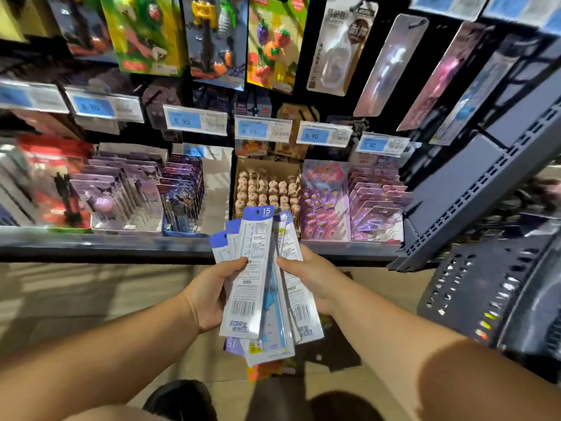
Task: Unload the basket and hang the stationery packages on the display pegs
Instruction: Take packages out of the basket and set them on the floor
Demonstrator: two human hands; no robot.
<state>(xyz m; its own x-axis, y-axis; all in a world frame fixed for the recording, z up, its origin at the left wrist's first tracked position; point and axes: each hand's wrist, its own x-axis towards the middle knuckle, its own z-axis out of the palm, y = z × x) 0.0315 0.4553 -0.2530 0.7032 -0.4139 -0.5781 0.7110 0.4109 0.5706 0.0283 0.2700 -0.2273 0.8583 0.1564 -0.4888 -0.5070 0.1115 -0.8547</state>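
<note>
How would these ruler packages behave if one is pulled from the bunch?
Probably stiff: the ruler packages stand straight above the left hand without drooping. Likely light, as the right hand holds several by a pinch. Their glossy sleeves are fanned, so they may slide apart.

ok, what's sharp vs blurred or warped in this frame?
Head view: ruler packages, left hand, right hand sharp at centre; red packages far left motion-blurred; wide-angle lens skews the grey shelf upright; glare whitens a hanging blister pack.
</note>
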